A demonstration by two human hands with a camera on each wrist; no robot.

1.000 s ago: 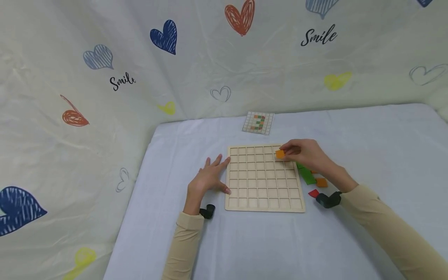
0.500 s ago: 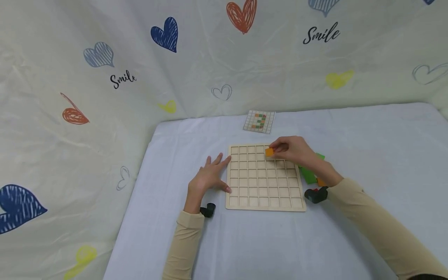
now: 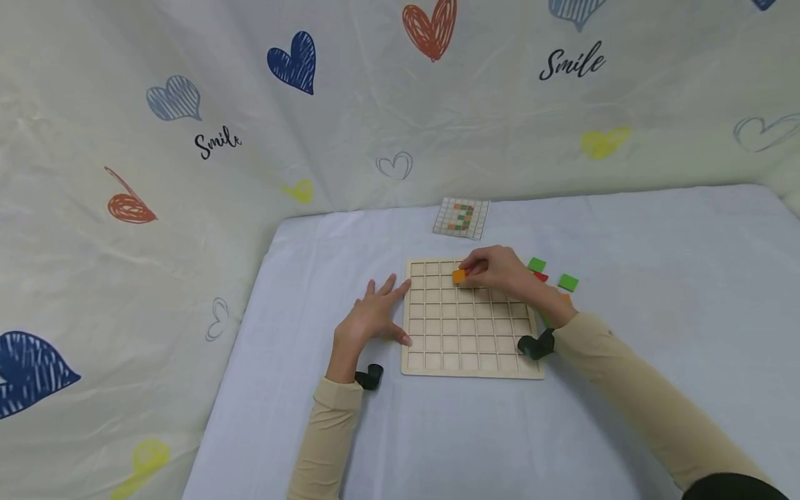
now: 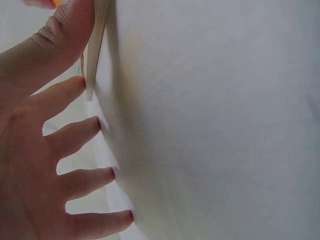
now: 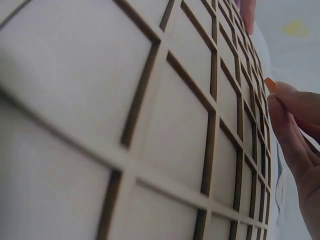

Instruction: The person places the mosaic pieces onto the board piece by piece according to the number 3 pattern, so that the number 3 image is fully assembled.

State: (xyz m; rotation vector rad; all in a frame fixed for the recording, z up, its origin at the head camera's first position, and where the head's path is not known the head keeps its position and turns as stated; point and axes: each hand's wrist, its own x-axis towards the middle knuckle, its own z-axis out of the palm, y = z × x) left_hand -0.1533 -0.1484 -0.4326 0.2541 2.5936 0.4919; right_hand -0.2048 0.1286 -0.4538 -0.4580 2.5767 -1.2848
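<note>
I had the orange tile [image 3: 459, 276] pinched tightly at the very tips of my right hand [image 3: 496, 269], over the far rows of the gridded board [image 3: 469, 345]. My left hand [image 3: 370, 316] lay spread wide, thumb and forefinger touching the board's left edge.

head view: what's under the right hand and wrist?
Part of the gridded board lies below the right hand; green tiles, a red tile and part of an orange tile show past the wrist. Whatever is directly beneath is covered.
</note>
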